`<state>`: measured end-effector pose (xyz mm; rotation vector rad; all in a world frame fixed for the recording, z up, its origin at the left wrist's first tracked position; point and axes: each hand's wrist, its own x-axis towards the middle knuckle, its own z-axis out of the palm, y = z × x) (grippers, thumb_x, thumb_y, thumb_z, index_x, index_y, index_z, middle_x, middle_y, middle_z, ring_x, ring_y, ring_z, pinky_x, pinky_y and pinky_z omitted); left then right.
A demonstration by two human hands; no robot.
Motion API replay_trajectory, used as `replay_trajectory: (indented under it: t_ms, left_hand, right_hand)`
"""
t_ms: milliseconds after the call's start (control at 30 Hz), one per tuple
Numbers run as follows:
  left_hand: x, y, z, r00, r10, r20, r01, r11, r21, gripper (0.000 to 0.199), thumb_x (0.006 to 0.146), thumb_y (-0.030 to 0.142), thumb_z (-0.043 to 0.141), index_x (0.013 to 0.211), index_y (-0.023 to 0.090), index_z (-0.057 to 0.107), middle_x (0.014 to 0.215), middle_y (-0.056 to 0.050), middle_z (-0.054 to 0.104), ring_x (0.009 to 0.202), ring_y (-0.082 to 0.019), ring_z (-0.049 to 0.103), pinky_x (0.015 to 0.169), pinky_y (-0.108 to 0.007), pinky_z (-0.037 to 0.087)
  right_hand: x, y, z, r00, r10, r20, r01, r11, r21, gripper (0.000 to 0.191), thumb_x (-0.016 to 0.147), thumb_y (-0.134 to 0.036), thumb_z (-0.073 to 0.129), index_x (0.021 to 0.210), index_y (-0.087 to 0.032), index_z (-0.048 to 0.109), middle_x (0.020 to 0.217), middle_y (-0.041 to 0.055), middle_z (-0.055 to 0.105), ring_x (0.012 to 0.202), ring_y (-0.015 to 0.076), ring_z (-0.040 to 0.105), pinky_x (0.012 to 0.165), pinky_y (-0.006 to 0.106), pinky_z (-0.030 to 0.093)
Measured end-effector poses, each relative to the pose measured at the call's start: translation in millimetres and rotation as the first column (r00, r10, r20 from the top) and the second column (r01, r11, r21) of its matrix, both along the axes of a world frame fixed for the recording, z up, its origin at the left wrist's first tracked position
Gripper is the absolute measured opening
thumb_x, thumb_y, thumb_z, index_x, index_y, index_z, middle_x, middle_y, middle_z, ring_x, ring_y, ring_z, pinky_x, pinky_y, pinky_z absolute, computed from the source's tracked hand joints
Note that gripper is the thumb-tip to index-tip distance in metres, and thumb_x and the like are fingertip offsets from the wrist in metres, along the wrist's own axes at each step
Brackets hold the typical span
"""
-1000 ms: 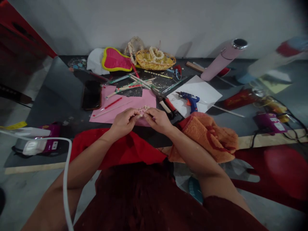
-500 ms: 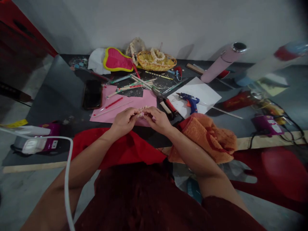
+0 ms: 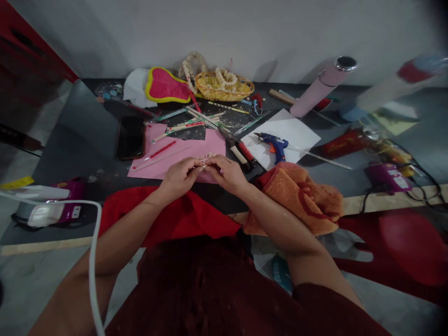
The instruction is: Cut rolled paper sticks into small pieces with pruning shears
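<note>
Above a pink sheet [image 3: 210, 145], my left hand [image 3: 180, 177] and my right hand [image 3: 227, 173] meet, thumbs and fingers pinched together. Between the fingertips they grip a small cream knobbly piece [image 3: 209, 155], mostly hidden by the fingers. It resembles the cream knobbly ring [image 3: 226, 78] in the yellow basket [image 3: 241, 93]. Printed paper sticks [image 3: 203, 119] lie loosely crossed behind the hands. On the sheet, left of my left hand, rests a red stick [image 3: 161, 150]. Pliers [image 3: 244, 156] with red and white handles lie just beyond my right hand.
A blue glue gun [image 3: 276, 145] lies on white paper [image 3: 304, 128], with an orange cloth [image 3: 304, 198] in front. A pink flask [image 3: 320, 91] stands behind. To the left are a phone [image 3: 131, 136] and a purple device [image 3: 72, 203]. A white cable [image 3: 93, 261] crosses my left arm.
The view has shifted slightly, so the table's contents sit a little further left and higher. Both hands keep their pinch on the cream piece, with slight finger movement.
</note>
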<state>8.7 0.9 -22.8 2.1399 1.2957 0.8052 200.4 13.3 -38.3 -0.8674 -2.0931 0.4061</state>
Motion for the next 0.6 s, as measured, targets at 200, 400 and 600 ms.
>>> replay_trajectory:
  t_ms: [200,400,600]
  left_hand:
    - [0.2,-2.1,1.7,0.998,0.013,0.066,-0.011,0.999,-0.031,0.019,0.09,0.032,0.051,0.098,0.019,0.062,0.092,-0.003,0.07,0.085,-0.015,0.065,0.075,-0.027,0.049]
    - [0.5,-4.8,-1.4,0.972,0.044,0.233,-0.005,0.987,-0.164,0.018,0.089,0.034,0.053,0.099,0.02,0.058,0.088,-0.002,0.071,0.082,-0.015,0.068,0.075,-0.027,0.051]
    - [0.7,-4.6,-4.4,0.971,0.074,0.227,-0.036,0.986,-0.165,0.018,0.088,0.036,0.054,0.096,0.02,0.058,0.088,-0.002,0.071,0.081,-0.015,0.068,0.074,-0.028,0.052]
  right_hand:
    - [-0.9,-0.9,0.0,1.0,0.008,-0.01,-0.007,1.0,0.013,0.012,0.093,-0.027,0.05,0.092,-0.02,0.059,0.088,0.0053,0.069,0.083,0.0147,0.065,0.076,0.028,0.052]
    - [-1.3,-2.3,1.7,1.0,0.002,-0.006,-0.002,1.0,-0.011,0.014,0.093,-0.029,0.048,0.092,-0.02,0.059,0.087,0.0055,0.069,0.083,0.0147,0.065,0.075,0.029,0.052]
    - [-0.7,-2.6,2.6,1.0,-0.006,0.006,0.006,1.0,-0.013,0.013,0.093,-0.028,0.049,0.091,-0.02,0.059,0.087,0.0054,0.069,0.083,0.0147,0.065,0.076,0.028,0.052]
